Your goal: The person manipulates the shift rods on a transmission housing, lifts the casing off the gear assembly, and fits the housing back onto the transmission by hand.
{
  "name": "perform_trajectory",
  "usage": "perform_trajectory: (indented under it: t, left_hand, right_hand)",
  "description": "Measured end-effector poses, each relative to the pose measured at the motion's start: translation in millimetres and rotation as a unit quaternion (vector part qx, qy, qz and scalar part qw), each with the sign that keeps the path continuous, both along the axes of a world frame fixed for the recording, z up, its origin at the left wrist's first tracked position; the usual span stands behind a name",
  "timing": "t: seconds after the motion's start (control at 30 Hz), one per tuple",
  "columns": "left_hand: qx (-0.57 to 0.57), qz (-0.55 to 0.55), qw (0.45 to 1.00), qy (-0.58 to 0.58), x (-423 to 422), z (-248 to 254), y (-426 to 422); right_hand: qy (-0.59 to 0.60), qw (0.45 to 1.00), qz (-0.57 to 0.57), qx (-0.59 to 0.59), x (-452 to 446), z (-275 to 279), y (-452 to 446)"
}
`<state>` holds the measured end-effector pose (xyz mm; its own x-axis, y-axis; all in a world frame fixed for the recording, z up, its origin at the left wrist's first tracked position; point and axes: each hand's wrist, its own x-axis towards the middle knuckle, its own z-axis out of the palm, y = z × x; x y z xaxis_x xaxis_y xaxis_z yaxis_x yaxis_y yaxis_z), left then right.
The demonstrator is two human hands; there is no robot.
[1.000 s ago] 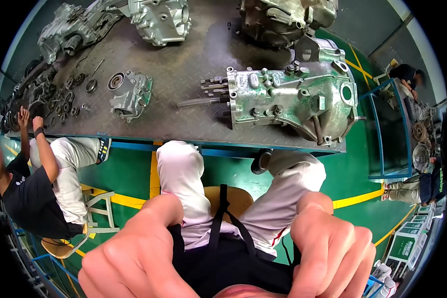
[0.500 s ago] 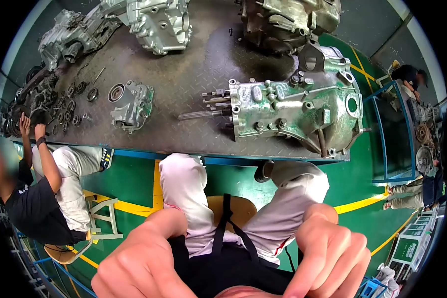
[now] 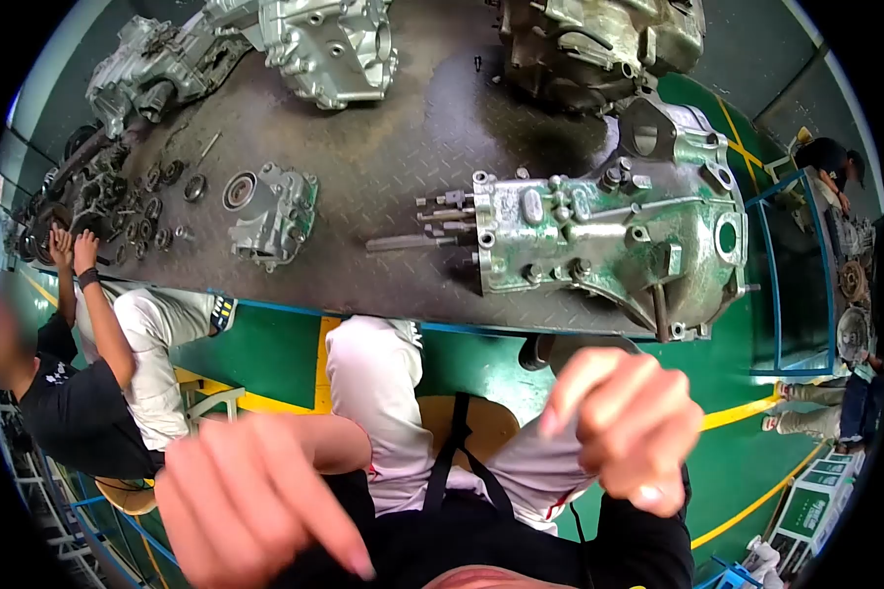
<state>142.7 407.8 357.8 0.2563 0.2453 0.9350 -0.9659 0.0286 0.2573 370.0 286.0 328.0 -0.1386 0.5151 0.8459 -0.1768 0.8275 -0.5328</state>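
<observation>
My left hand (image 3: 255,496) hangs in the air at the lower left, loosely bent, one finger stretched downward and nothing visible in it. Over my right thigh is my right hand (image 3: 629,422), half curled with fingers apart and also without any object. Both hands are near my body, away from the metal bench (image 3: 363,285). On the bench beyond them, a large green-stained gearbox housing (image 3: 599,231) lies at the right, its shafts pointing left. A smaller housing (image 3: 275,216) with a round bearing opening sits left of it.
Farther back stand a silver casing (image 3: 329,49), a dark casing (image 3: 599,49) and another casing (image 3: 157,69). Gears and rings (image 3: 147,221) lie at the left, where a seated person (image 3: 83,393) reaches in. More people (image 3: 830,167) are at another bench at the right.
My right hand has risen away from my face and its fingers have loosened. The left hand's fingers have also shifted. The bench appears slightly lower and farther right in view.
</observation>
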Motion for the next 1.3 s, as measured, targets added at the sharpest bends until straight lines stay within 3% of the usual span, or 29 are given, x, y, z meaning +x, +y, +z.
perform_trajectory:
  t: [0.07, 0.1, 0.13, 0.2, 0.27, 0.37, 0.53, 0.77, 1.3]
  left_hand:
    - [-0.039, 0.018, 0.999, 0.014, 7, -20, 33]
    - [-0.123, 0.243, 0.949, 0.157, 5, -46, 43]
    - [-0.130, 0.311, 0.924, 0.179, 26, -48, 61]
    - [-0.122, 0.366, 0.799, 0.461, 46, -62, 107]
    - [-0.127, 0.353, 0.725, 0.577, 58, -108, 136]
    - [-0.087, 0.294, 0.689, 0.657, 64, -130, 145]
    - [-0.049, 0.257, 0.692, 0.673, 71, -136, 141]
    - [-0.058, 0.254, 0.715, 0.649, 73, -138, 138]
    - [-0.094, 0.237, 0.703, 0.664, 75, -140, 139]
  right_hand:
    - [-0.057, 0.996, -0.061, -0.035, 11, -23, 8]
    - [-0.080, 0.992, -0.085, -0.052, 15, -37, 10]
    - [-0.116, 0.986, -0.096, -0.070, 20, -47, 11]
    - [-0.132, 0.983, -0.103, -0.069, 17, -59, 12]
    - [-0.166, 0.977, -0.111, -0.074, 13, -63, 8]
    - [-0.279, 0.943, -0.174, -0.046, 6, -69, 7]
    - [-0.432, 0.870, -0.234, -0.041, 1, -85, 11]
    - [-0.391, 0.898, -0.197, -0.038, -12, -91, 14]
    - [-0.435, 0.877, -0.189, -0.080, -4, -87, 15]
